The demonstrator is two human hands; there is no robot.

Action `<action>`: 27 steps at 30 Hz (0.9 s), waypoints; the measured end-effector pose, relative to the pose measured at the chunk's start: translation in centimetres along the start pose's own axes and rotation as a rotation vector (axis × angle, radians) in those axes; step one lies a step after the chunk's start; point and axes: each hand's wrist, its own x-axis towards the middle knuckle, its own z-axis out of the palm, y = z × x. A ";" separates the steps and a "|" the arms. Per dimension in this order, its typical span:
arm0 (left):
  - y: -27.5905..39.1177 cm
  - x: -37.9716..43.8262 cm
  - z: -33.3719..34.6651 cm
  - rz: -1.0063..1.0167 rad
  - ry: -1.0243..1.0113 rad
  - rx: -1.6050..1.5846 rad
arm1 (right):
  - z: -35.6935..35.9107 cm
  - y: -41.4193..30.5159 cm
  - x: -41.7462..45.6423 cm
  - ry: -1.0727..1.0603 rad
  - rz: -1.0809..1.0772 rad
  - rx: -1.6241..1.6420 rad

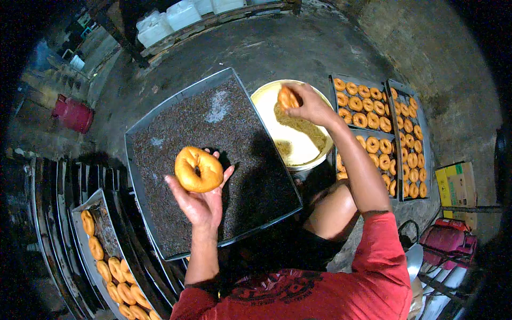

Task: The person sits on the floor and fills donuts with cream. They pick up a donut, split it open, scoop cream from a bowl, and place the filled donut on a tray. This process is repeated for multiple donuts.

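On the fingers of my left hand (206,208) rests a golden ring doughnut (186,174), palm up and held above a large metal tray (180,95). Dark chocolate-like sprinkles (192,124) cover the tray's bottom, with a few pale patches among them. My right hand (310,104) grips a second doughnut (287,99) by its edge, tilted on its side over a round tub (322,163). Pale yellow cream (296,142) lies in the tub, with a tan, streaky area across it. Whether this second doughnut touches the cream I cannot tell.
Doughnuts fill several metal trays (394,140) on the floor at the right. Another tray of doughnuts (86,230) stands at lower left, beside dark stacked trays (60,224). A pink gas cylinder (74,114), a cardboard box (458,186) and wrapped white blocks (182,15) lie farther off.
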 end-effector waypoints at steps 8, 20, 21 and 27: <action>1.3 -1.1 -1.5 -0.108 -0.020 -0.095 | 10.4 6.9 -2.5 -0.598 -0.083 -0.463; 4.1 -3.8 -3.2 -0.117 -0.061 -0.033 | 8.7 7.0 -4.3 -0.500 -0.073 -0.262; 4.3 -4.0 -3.1 -0.117 0.007 -0.042 | 7.8 6.7 -4.1 -0.459 -0.022 -0.209; 5.1 -3.9 -4.1 -0.105 0.054 -0.201 | -0.6 -0.4 -5.2 -0.263 0.311 1.335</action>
